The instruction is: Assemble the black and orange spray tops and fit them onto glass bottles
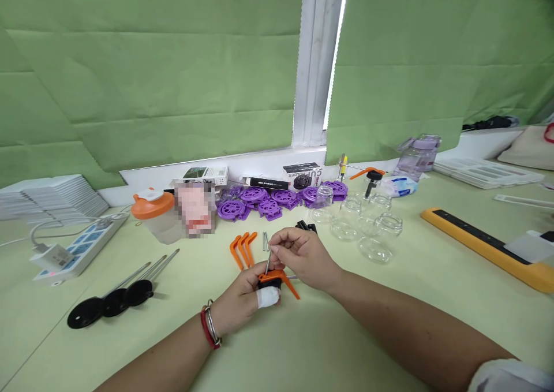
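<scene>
Left hand (244, 299), thumb bandaged, grips an orange lever part (277, 277) over the near middle of the counter (329, 346). Right hand (303, 256) pinches a thin metal pin (268, 261) upright into it. Spare orange levers (242, 246) lie just beyond; glass jars (376, 230) stand far right.

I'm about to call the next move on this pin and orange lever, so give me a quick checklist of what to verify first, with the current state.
1. Left hand grips the orange lever piece firmly: ok.
2. Right hand pinches the metal pin upright over the piece: ok.
3. Pin tip seated in its hole: cannot tell, fingers hide it.
4. Spare pins within reach on the table: ok.
5. Spare orange levers lie just beyond the hands: ok.
6. Glass jars stand apart from the hands: ok.
</scene>
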Demonstrator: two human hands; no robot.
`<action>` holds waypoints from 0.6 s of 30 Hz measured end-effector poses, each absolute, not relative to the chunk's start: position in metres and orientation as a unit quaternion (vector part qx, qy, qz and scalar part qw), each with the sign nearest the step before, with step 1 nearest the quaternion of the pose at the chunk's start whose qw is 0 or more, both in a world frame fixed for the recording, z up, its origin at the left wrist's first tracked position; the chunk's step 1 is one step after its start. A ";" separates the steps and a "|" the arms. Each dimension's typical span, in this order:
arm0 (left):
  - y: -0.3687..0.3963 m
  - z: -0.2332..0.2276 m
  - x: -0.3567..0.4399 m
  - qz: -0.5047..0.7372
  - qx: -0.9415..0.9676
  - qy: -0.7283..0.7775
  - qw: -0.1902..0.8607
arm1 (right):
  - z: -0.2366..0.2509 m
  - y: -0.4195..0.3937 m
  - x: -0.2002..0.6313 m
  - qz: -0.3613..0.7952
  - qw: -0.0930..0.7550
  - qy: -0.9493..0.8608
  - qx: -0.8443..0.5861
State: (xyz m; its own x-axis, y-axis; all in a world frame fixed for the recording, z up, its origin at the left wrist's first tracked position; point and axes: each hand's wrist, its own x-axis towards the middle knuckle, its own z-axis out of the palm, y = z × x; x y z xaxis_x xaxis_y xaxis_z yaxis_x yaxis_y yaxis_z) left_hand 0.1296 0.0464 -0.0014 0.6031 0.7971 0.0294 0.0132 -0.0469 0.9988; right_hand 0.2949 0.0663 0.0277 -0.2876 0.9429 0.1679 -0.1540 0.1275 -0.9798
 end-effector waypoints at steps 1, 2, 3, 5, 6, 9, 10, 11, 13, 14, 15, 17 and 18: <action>0.046 -0.001 0.129 0.320 0.648 0.309 0.618 | 0.027 0.067 0.295 0.569 0.486 -0.562 -0.352; 0.047 -0.001 0.129 0.320 0.646 0.308 0.621 | 0.026 0.068 0.295 0.573 0.485 -0.555 -0.358; 0.047 -0.001 0.129 0.321 0.644 0.307 0.623 | 0.025 0.068 0.294 0.573 0.484 -0.553 -0.362; 0.048 -0.001 0.129 0.321 0.640 0.308 0.627 | 0.023 0.068 0.294 0.560 0.483 -0.566 -0.363; 0.048 -0.001 0.129 0.320 0.638 0.311 0.627 | 0.023 0.068 0.294 0.546 0.485 -0.580 -0.361; 0.049 -0.002 0.128 0.321 0.630 0.315 0.633 | 0.024 0.067 0.295 0.501 0.489 -0.617 -0.359; 0.049 -0.002 0.128 0.320 0.626 0.313 0.639 | 0.024 0.068 0.295 0.499 0.485 -0.619 -0.365; 0.049 -0.003 0.128 0.317 0.620 0.309 0.648 | 0.024 0.069 0.295 0.504 0.479 -0.614 -0.373; 0.048 -0.005 0.127 0.306 0.606 0.294 0.673 | 0.023 0.072 0.296 0.519 0.466 -0.599 -0.393; 0.048 -0.007 0.127 0.298 0.598 0.287 0.686 | 0.022 0.073 0.297 0.522 0.461 -0.595 -0.401; 0.048 -0.008 0.127 0.291 0.591 0.280 0.698 | 0.021 0.074 0.297 0.524 0.456 -0.595 -0.405; 0.048 -0.011 0.126 0.285 0.584 0.270 0.710 | 0.021 0.073 0.297 0.537 0.438 -0.603 -0.396; 0.048 -0.011 0.127 0.286 0.583 0.268 0.712 | 0.021 0.072 0.297 0.544 0.426 -0.611 -0.387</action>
